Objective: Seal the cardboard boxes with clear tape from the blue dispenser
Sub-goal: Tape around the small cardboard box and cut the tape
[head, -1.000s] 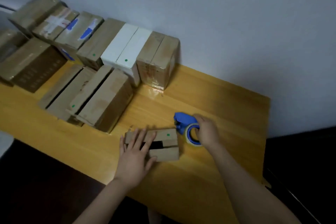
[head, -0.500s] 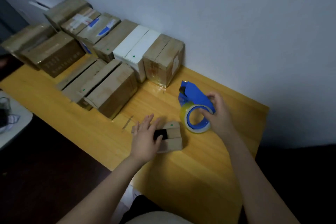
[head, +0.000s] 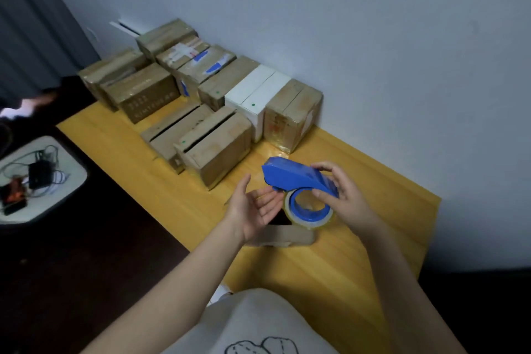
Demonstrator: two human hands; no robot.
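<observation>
Right hand [head: 347, 201] grips blue dispenser [head: 298, 178] in the air over small cardboard box [head: 287, 236] on table [head: 373, 253], left hand [head: 253, 207] spread palm-up beside the roll (box unheld): likely risk, box skids when tape presses down.

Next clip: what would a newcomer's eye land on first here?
The blue tape dispenser, gripped by the right hand above the yellow table, with the open left hand just beside it. Behind them, a cluster of cardboard boxes and one white box stands along the wall.
</observation>
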